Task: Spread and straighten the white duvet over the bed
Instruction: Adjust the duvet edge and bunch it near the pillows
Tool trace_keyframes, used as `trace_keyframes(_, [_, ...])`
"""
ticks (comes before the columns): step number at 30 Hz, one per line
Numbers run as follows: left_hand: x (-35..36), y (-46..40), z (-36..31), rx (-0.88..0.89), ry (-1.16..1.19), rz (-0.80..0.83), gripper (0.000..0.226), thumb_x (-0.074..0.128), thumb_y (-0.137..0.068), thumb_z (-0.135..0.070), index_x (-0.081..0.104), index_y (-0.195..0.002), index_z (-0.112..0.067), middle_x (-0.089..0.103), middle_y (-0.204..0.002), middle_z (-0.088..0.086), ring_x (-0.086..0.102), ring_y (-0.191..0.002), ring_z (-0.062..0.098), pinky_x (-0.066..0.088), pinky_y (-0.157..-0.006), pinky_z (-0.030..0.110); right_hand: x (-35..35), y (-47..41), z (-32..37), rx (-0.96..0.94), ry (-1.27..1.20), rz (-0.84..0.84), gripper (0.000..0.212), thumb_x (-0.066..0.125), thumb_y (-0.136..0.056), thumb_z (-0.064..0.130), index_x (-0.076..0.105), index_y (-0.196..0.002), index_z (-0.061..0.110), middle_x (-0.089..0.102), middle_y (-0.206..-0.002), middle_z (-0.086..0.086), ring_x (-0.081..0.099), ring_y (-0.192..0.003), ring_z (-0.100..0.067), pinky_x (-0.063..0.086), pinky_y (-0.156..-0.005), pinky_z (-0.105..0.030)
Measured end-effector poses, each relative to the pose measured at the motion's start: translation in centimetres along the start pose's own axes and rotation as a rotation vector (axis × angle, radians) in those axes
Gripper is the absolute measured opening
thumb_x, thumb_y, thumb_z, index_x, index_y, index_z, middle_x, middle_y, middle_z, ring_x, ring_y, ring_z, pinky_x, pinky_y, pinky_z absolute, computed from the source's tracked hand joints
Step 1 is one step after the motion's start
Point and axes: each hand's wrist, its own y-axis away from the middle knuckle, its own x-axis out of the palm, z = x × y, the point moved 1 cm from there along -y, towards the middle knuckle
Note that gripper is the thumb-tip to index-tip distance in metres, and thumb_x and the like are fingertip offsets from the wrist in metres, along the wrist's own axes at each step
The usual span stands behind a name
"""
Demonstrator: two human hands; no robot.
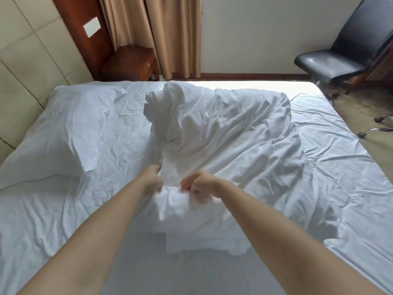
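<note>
Left hand: the left hand (pixel 153 177) is closed around a bunch of the white duvet (pixel 217 133), fingers curled into the cloth, arm stretched forward over the bed.
Right hand: the right hand (pixel 198 184) grips the same bunched edge just beside the left, fingers curled in toward the palm with fabric between them; its outline is slightly blurred.
Duvet: crumpled in a heap across the middle of the bed, one end raised in a twisted peak toward the far side, the near edge gathered at the two hands, a loose fold hanging below them onto the sheet.
Bed sheet: the white fitted sheet (pixel 340 167) lies wrinkled and uncovered on both sides of the heap.
Pillow: a white pillow (pixel 63 128) rests at the left end of the bed, against the padded beige headboard (pixel 23 60).
Nightstand: a reddish wooden nightstand (pixel 129 62) stands beyond the far left corner, beside tan curtains (pixel 170 35).
Chair: a black office chair (pixel 344 52) stands at the far right, well apart from the bed.
</note>
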Motion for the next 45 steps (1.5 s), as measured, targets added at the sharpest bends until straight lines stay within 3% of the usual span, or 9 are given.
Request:
trace_keyframes(4, [0.9,-0.6,0.0,-0.048,-0.201,-0.057,0.029,0.063,-0.084,-0.021,0.058,-0.110,-0.008,0.062,-0.107,0.008,0.061,-0.094,0.028,0.046,-0.073,0.028,-3.6,0.3,-1.0,-0.141,0.690,-0.400,0.074,0.065,-0.082,0.043,0.034,-0.146,0.026,0.033,-0.151,-0.004,0.030,-0.140,-0.021,0.021,-0.114,-0.036])
trace_keyframes(7, [3.6,-0.3,0.7,-0.279,-0.519,0.403,0.030,0.042,-0.096,-0.011,0.053,-0.070,0.000,0.057,-0.090,0.016,0.056,-0.075,0.025,0.040,-0.075,0.027,-1.7,1.4,-5.3,0.024,0.891,-0.205,0.099,0.052,-0.077,0.072,0.003,-0.153,0.031,-0.003,-0.161,-0.005,-0.006,-0.148,-0.019,-0.006,-0.118,-0.046])
trace_keyframes(9, [4.5,-0.6,1.0,-0.371,-0.574,0.495,0.027,0.040,-0.095,-0.009,0.060,-0.083,0.003,0.057,-0.107,0.018,0.060,-0.091,0.027,0.043,-0.087,0.030,-0.5,1.5,-6.6,0.048,0.899,-0.094,0.096,0.052,-0.078,0.070,0.008,-0.153,0.029,0.002,-0.160,-0.006,-0.001,-0.148,-0.018,-0.002,-0.118,-0.047])
trace_keyframes(13, [3.3,-2.5,-0.5,-0.242,-0.304,0.038,0.049,0.057,-0.084,-0.019,0.049,-0.131,-0.004,0.052,-0.133,0.017,0.051,-0.122,0.036,0.042,-0.103,0.047,-3.5,0.1,-2.8,-0.212,0.799,-0.400,0.057,0.056,-0.090,0.038,0.039,-0.142,0.021,0.038,-0.147,-0.004,0.038,-0.134,-0.026,0.031,-0.109,-0.035])
trace_keyframes(19, [-0.7,-3.4,-7.2,0.065,-0.115,-0.450,0.067,0.045,-0.088,-0.019,0.019,-0.148,-0.027,0.033,-0.142,0.010,0.043,-0.124,0.034,0.036,-0.103,0.047,-7.5,-2.1,1.2,-0.129,0.885,-0.560,0.069,0.046,-0.095,0.043,0.009,-0.152,0.030,-0.001,-0.160,-0.005,0.001,-0.148,-0.024,0.006,-0.119,-0.040])
trace_keyframes(28, [-3.7,-11.0,-12.9,-0.029,0.058,-0.399,0.090,0.045,-0.085,-0.068,0.011,-0.151,-0.017,0.036,-0.150,0.007,0.037,-0.136,0.032,0.022,-0.110,0.056,-11.8,-6.8,5.1,-0.194,0.654,-0.396,0.067,0.046,-0.093,0.022,0.016,-0.152,0.030,0.005,-0.160,0.010,0.020,-0.145,-0.015,0.024,-0.113,-0.031])
trace_keyframes(32, [-4.1,-13.7,-14.9,-0.035,0.107,-0.554,0.040,0.038,-0.097,-0.044,0.058,-0.110,-0.012,0.064,-0.115,0.016,0.056,-0.110,0.034,0.038,-0.101,0.047,-13.2,-8.9,6.2,-0.260,0.649,-0.423,0.064,0.045,-0.092,0.017,0.021,-0.152,0.023,0.015,-0.159,0.004,0.017,-0.145,-0.013,0.016,-0.117,-0.027])
trace_keyframes(37, [-10.4,-17.5,-15.0,-0.074,0.013,-0.863,0.041,0.026,-0.103,-0.036,0.057,-0.113,-0.010,0.062,-0.117,0.016,0.054,-0.113,0.034,0.032,-0.097,0.044,-18.3,-11.2,7.2,-0.132,0.808,-0.735,0.062,0.037,-0.097,0.043,0.012,-0.152,0.030,-0.001,-0.161,0.002,-0.005,-0.148,-0.018,-0.005,-0.118,-0.042])
trace_keyframes(45, [-9.2,-25.1,-11.3,-0.083,-0.134,-0.907,0.026,0.043,-0.097,-0.019,0.045,-0.122,-0.012,0.052,-0.123,0.018,0.051,-0.108,0.038,0.035,-0.091,0.049,-18.6,-18.7,3.6,0.067,0.742,-0.545,0.075,0.023,-0.086,0.074,-0.006,-0.148,0.045,-0.009,-0.160,-0.008,-0.008,-0.146,-0.037,-0.012,-0.112,-0.058])
